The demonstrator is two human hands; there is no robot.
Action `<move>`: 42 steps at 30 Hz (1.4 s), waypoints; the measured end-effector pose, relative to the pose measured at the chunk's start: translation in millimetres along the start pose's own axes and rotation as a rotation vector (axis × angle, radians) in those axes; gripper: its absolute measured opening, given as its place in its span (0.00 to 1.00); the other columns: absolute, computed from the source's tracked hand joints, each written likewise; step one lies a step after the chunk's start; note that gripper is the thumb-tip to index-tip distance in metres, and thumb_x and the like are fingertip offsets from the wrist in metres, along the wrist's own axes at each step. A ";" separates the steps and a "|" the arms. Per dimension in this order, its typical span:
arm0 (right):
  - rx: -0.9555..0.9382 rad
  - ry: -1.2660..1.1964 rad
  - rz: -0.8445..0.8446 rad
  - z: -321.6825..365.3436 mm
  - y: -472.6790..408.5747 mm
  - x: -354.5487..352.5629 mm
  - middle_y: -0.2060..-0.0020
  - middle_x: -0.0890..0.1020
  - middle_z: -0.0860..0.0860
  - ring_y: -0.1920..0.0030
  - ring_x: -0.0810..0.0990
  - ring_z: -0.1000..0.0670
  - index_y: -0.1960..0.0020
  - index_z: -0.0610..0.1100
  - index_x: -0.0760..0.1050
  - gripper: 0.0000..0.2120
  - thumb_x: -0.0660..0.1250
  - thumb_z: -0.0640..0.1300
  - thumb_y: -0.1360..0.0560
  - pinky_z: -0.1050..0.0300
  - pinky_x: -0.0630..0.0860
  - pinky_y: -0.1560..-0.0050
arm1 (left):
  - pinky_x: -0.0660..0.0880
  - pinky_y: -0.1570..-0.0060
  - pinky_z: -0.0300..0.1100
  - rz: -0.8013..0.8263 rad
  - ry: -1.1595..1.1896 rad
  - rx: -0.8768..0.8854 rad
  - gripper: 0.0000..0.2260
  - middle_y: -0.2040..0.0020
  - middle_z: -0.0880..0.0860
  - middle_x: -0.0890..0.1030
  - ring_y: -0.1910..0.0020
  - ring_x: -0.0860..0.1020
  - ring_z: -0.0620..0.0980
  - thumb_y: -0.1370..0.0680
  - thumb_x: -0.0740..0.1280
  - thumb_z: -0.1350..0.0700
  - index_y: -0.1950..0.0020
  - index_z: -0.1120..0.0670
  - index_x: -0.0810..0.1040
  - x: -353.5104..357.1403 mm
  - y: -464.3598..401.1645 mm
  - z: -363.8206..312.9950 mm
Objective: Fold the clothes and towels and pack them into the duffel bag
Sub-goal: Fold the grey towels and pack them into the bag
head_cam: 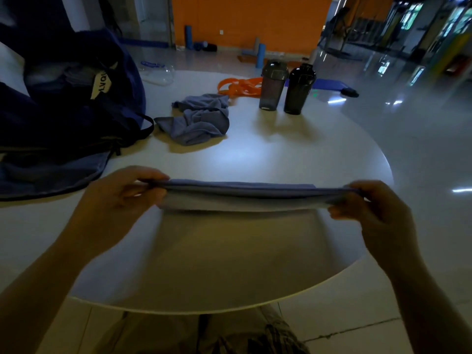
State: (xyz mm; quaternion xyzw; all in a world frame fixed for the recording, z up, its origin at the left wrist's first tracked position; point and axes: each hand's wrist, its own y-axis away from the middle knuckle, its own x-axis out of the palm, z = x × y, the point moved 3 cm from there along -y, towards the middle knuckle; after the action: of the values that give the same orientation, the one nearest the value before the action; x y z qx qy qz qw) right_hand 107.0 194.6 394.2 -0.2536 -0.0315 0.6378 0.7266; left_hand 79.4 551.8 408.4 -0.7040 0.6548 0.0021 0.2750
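1. Head view: a folded blue-grey towel point(238, 194) is held stretched out flat above the near half of the round white surface point(281, 159), with a shadow cast beneath it.
2. The towel's left end is pinched in the grip of the left hand point(122, 194), fingers curled over the top edge.
3. The towel's right end is pinched in the grip of the right hand point(375, 205), fingers likewise curled round the cloth.
4. A dark navy duffel bag point(63, 118) is seen at the left edge of the surface, its top gaping open; a white label with lettering shows at the opening, and a black strap loops out toward the middle.
5. A second towel point(199, 121) of the same colour lies crumpled near the middle of the surface, just beside the bag's strap.
6. Two dark shaker bottles point(287, 86) stand upright side by side toward the far edge.
7. An orange band point(240, 86) lies bunched behind the crumpled towel, left of the bottles.
8. A clear plastic item at the far left edge is too blurred to be identified.
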 end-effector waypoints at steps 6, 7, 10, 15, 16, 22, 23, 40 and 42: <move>0.035 -0.296 0.033 60.9 -28.7 -24.2 0.70 0.83 0.49 0.73 0.80 0.51 0.62 0.51 0.85 0.11 0.72 0.47 0.45 0.63 0.77 0.71 | 0.78 0.68 0.34 -0.133 0.115 0.123 0.20 0.60 0.45 0.82 0.68 0.80 0.45 0.42 0.73 0.30 0.55 0.36 0.80 -27.2 -26.7 -33.9; 0.006 -0.253 0.022 63.8 -30.5 -27.2 0.73 0.81 0.49 0.78 0.76 0.52 0.63 0.52 0.84 0.10 0.72 0.48 0.44 0.64 0.72 0.76 | 0.76 0.72 0.34 -0.149 0.167 0.107 0.23 0.61 0.46 0.82 0.72 0.78 0.45 0.45 0.74 0.29 0.55 0.37 0.80 -29.2 -27.8 -34.1; 0.060 -0.145 -0.021 65.2 -41.3 -31.5 0.78 0.75 0.47 0.82 0.65 0.53 0.62 0.51 0.84 0.05 0.71 0.43 0.34 0.66 0.61 0.82 | 0.70 0.79 0.34 -0.130 0.250 0.019 0.16 0.66 0.50 0.81 0.78 0.73 0.45 0.37 0.78 0.43 0.53 0.43 0.81 -27.1 -35.4 -39.2; 0.319 0.151 0.098 0.9 -60.6 5.1 0.76 0.72 0.42 0.81 0.67 0.55 0.53 0.37 0.80 0.05 0.65 0.34 0.24 0.66 0.64 0.81 | 0.69 0.79 0.35 -0.091 -0.019 -0.319 0.08 0.62 0.51 0.82 0.74 0.76 0.43 0.27 0.73 0.60 0.52 0.50 0.78 2.5 -48.7 29.5; 0.358 0.208 0.096 -17.7 -62.5 15.2 0.72 0.76 0.42 0.80 0.71 0.55 0.49 0.36 0.79 0.06 0.65 0.35 0.23 0.65 0.68 0.79 | 0.73 0.74 0.37 -0.083 -0.193 -0.325 0.07 0.57 0.52 0.82 0.69 0.78 0.45 0.26 0.73 0.57 0.51 0.50 0.78 7.8 -48.0 46.1; 0.094 0.544 0.144 -35.6 -35.2 58.3 0.38 0.74 0.52 0.47 0.74 0.55 0.34 0.50 0.70 0.16 0.63 0.48 0.21 0.65 0.68 0.46 | 0.59 0.35 0.38 0.304 -0.623 0.004 0.33 0.28 0.47 0.67 0.31 0.66 0.49 0.27 0.46 0.26 0.31 0.42 0.70 49.4 -11.9 66.6; 0.026 0.561 0.217 -25.6 -24.4 68.4 0.38 0.72 0.55 0.43 0.71 0.57 0.33 0.53 0.68 0.18 0.60 0.55 0.22 0.68 0.64 0.44 | 0.52 0.31 0.38 0.414 -0.677 0.050 0.34 0.24 0.44 0.60 0.26 0.58 0.46 0.28 0.42 0.25 0.28 0.37 0.63 56.9 -2.1 68.0; 0.074 1.012 0.649 -28.3 13.2 109.4 0.29 0.36 0.65 0.28 0.36 0.62 0.32 0.67 0.32 0.39 0.19 0.76 0.42 0.50 0.33 0.26 | 0.73 0.44 0.51 0.288 -0.662 -0.111 0.26 0.39 0.51 0.77 0.45 0.76 0.53 0.25 0.53 0.35 0.31 0.43 0.72 41.0 15.8 69.5; 0.067 1.006 0.639 -28.5 13.6 108.9 0.29 0.38 0.65 0.27 0.37 0.62 0.31 0.67 0.34 0.38 0.20 0.76 0.40 0.49 0.34 0.25 | 0.72 0.46 0.40 0.248 -0.549 -0.114 0.23 0.44 0.46 0.76 0.49 0.73 0.46 0.28 0.55 0.37 0.34 0.39 0.72 45.5 12.2 62.2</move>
State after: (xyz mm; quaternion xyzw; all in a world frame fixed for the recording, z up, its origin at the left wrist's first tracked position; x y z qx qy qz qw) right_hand 125.2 288.7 333.7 -0.4983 0.4148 0.6269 0.4319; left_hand 96.9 534.3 334.4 -0.6061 0.6359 0.2623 0.3993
